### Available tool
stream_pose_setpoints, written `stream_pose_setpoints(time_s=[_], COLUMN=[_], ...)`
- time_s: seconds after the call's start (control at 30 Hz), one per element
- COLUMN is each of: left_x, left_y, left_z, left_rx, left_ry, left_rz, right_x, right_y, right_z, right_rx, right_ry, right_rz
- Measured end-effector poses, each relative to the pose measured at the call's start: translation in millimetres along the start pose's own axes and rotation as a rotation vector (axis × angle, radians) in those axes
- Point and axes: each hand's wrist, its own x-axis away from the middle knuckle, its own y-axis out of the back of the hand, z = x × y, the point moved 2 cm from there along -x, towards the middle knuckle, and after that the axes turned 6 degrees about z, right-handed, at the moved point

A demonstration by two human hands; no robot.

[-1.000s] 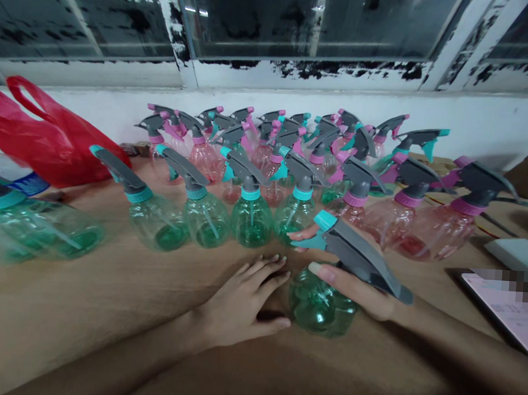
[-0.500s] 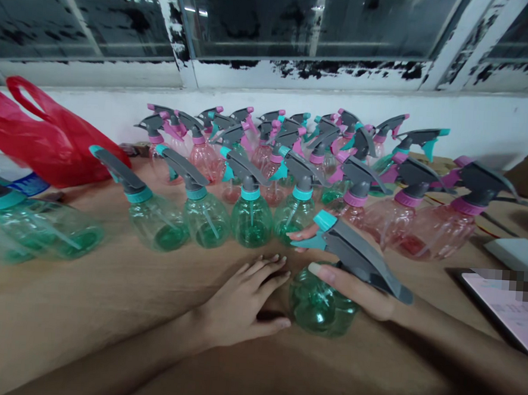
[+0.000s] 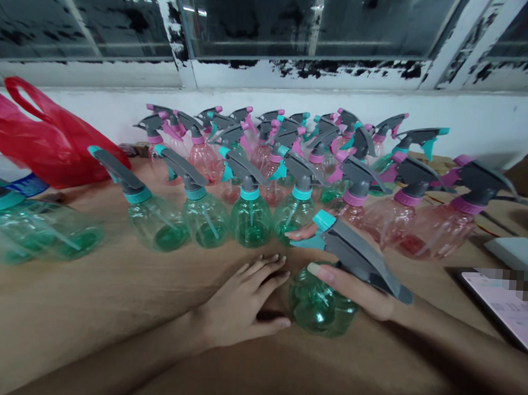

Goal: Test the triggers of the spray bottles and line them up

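Observation:
My right hand [image 3: 357, 289] is wrapped round the neck of a green spray bottle [image 3: 317, 308] that stands on the wooden table [image 3: 83, 294]. The forefinger reaches under its teal trigger, below the grey spray head [image 3: 361, 257]. My left hand [image 3: 244, 300] lies flat on the table just left of that bottle, fingers stretched out, thumb close to the bottle's base and holding nothing. Behind both hands stands a row of green bottles [image 3: 250, 217] with teal collars.
Several pink and green spray bottles [image 3: 294, 146] crowd the back of the table against the white wall. A red plastic bag [image 3: 39, 133] lies at the far left. A phone [image 3: 505, 304] and a white box [image 3: 517, 252] lie at the right edge.

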Motion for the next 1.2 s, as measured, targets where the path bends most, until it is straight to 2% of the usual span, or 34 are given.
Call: stream_pose_setpoints(time_s=[0.57,0.97,1.2], left_x=[0.8,-0.9,-1.3], left_y=[-0.3,3.2,3.9], left_z=[0.7,0.7,0.1], left_rx=[-0.015,0.044,0.041], left_ry=[0.007,0.034,0.033], left_rz=[0.024,0.044,0.053], right_x=[-0.3,0.0,-0.5], right_y=[0.3,0.6,-1.7], right_z=[0.4,0.4,2.0], right_rx=[-0.061,-0.005,-0.04], right_ry=[-0.048,-0.071,-0.068], right_rz=[0.018,0.006,-0.059])
